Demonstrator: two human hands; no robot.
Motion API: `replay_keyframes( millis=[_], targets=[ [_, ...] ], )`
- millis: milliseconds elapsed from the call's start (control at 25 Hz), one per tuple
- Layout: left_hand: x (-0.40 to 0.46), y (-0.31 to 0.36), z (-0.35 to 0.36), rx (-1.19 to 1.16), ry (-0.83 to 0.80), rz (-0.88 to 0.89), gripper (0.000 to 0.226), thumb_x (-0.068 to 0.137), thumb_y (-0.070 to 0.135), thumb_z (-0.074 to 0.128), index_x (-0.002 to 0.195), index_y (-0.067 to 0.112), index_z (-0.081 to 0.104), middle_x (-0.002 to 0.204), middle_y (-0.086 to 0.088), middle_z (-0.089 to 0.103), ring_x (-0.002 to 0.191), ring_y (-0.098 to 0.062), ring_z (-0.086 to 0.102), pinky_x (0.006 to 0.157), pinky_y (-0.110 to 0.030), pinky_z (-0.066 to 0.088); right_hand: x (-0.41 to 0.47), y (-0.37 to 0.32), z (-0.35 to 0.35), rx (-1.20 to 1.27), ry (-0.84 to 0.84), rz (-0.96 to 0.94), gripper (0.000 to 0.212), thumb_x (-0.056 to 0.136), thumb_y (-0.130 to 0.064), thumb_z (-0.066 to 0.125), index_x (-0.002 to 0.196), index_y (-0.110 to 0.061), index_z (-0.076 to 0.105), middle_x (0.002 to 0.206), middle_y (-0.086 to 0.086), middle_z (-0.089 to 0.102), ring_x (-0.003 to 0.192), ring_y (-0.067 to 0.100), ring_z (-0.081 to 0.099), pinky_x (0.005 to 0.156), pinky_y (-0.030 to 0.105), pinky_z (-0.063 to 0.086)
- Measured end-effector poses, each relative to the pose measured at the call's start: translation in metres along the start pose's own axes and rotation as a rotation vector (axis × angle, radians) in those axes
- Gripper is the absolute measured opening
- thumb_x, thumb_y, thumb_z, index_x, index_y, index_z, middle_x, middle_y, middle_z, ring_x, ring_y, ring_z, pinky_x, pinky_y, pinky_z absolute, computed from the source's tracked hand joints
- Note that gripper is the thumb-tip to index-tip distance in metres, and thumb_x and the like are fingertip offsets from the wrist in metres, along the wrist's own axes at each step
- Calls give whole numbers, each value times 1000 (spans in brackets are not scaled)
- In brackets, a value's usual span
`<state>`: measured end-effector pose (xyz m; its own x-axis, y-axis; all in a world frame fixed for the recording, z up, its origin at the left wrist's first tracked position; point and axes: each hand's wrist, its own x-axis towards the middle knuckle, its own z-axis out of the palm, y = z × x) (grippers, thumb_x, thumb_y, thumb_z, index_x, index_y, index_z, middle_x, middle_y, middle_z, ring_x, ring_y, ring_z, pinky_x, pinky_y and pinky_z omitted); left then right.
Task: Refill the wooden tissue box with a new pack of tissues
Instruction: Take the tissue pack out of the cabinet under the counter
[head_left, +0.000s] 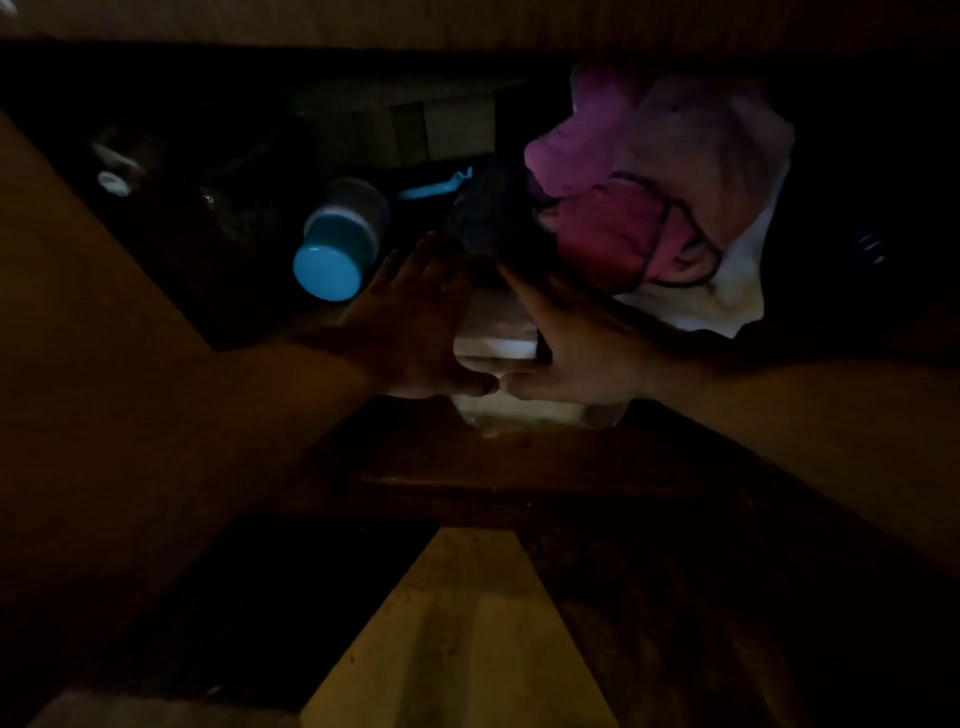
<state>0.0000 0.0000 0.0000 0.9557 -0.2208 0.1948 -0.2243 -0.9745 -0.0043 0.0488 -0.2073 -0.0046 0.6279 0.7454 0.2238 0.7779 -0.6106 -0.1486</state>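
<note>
Both hands, left hand (410, 322) and right hand (571, 338), flat-fingered, clasp the soft, light, slippery-wrapped tissue pack (496, 332) by its left and right sides.

The scene is very dark. A dark wooden shelf (467, 467) inside a cabinet is carrying the things. Near the middle, a pale wrapped pack (496, 332) is lying flat on it — what it is cannot be told for sure. At about ten o'clock from the pack, a blue bottle (337, 244) is lying on its side, its cap pointing to seven o'clock. At about two o'clock, a heap of pink and white cloth (665, 208) is resting — near the pack.
</note>
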Motion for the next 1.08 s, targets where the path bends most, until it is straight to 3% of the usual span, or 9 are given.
replay_keyframes(
  millis=[80, 200, 360, 520, 680, 800, 880, 1000, 1080],
  targets=[
    [0, -3, 13, -40, 18, 7, 123, 56, 84, 58, 155, 38, 2, 169, -4, 11, 154, -27, 7, 120, -47, 4, 0, 2, 11, 47, -75, 44, 121, 80, -50, 79, 163, -13, -1, 170, 16, 15, 152, 32, 24, 114, 28, 21],
    [-7, -1, 32, -35, 67, -56, 114, 69, 71, 69, 157, 24, 15, 164, -15, 28, 148, -34, 24, 114, -39, 14, -5, 0, 21, 96, -125, 100, 114, 84, -33, 80, 163, -17, 0, 166, 14, 22, 137, 28, 42, 95, 16, 24],
    [-12, 4, 33, -42, 85, -37, 95, 77, 70, 56, 153, 21, 27, 156, -15, 42, 141, -39, 39, 110, -51, 34, -7, -5, 18, 111, -63, 80, 96, 87, -16, 75, 161, -14, 15, 162, 16, 26, 122, 24, 50, 87, 11, 28],
    [-20, 11, 13, -56, -13, -67, 89, 77, 65, 34, 151, 16, 37, 152, -19, 46, 138, -41, 43, 109, -53, 37, -7, -9, 8, 84, -22, 51, 84, 89, -17, 73, 158, -12, 26, 160, 15, 32, 143, 30, 34, 110, 30, 29],
    [-26, 14, -5, -37, -8, -61, 56, 94, 43, 50, 144, 18, 44, 144, -15, 54, 127, -36, 55, 99, -46, 45, -9, -20, -11, 61, 35, 23, 69, 94, -20, 69, 154, -13, 36, 151, 13, 43, 130, 28, 47, 97, 28, 36],
    [-42, 17, -27, -94, -18, -75, 57, 96, 37, 56, 148, 21, 38, 146, -15, 51, 129, -36, 52, 101, -47, 44, -16, -40, -26, 118, 58, 58, 60, 95, -18, 68, 149, -12, 42, 140, 16, 53, 120, 31, 54, 80, 19, 29],
    [-63, 19, -44, -140, -53, -62, 59, 97, 34, 55, 150, 18, 37, 144, -16, 53, 126, -36, 54, 100, -45, 44, -24, -60, -40, 216, -52, 129, 63, 96, -21, 67, 152, -13, 39, 139, 19, 52, 120, 34, 53, 77, 16, 25],
    [-104, 28, -75, -181, -172, -70, 55, 97, 31, 57, 147, 16, 41, 137, -14, 58, 117, -32, 59, 93, -41, 48, -45, -94, -66, 218, -272, 153, 66, 99, -31, 61, 156, -20, 30, 144, 15, 50, 123, 33, 56, 87, 29, 42],
    [-128, 33, -106, -211, -223, -79, 56, 95, 29, 61, 147, 15, 43, 136, -15, 58, 119, -32, 57, 95, -42, 46, -55, -117, -92, 190, -240, 90, 60, 95, -30, 62, 149, -20, 38, 143, 10, 52, 120, 30, 59, 90, 38, 53]
  ],
)
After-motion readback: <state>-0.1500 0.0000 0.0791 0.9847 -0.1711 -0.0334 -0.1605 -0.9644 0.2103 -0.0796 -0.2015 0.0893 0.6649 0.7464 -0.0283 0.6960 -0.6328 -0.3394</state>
